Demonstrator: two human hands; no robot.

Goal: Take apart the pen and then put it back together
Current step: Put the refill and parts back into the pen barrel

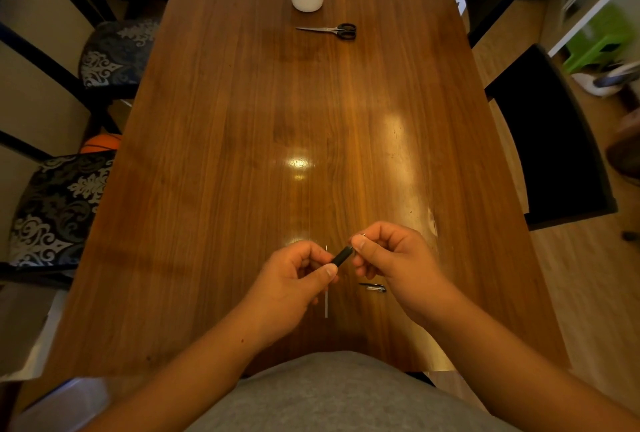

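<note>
Head view: low in the frame's centre, the left hand (294, 281) and right hand (391, 255) are both curled, thumb and fingers pinching opposite ends of a short black barrel (343, 256) held above the table (242, 120). A thin white refill (326, 305) lies below the hands, with a clip piece (373, 288) just right of it. The parts look light, stiff and slick, likely to roll. The barrel is best pinched at its ends, the refill mid-length.

We note a home dining room: long wooden table (242, 120), chairs with patterned seat cushions (62, 203) alongside, a basketball (100, 143) behind one, a green plastic stool (595, 47) beyond.
</note>
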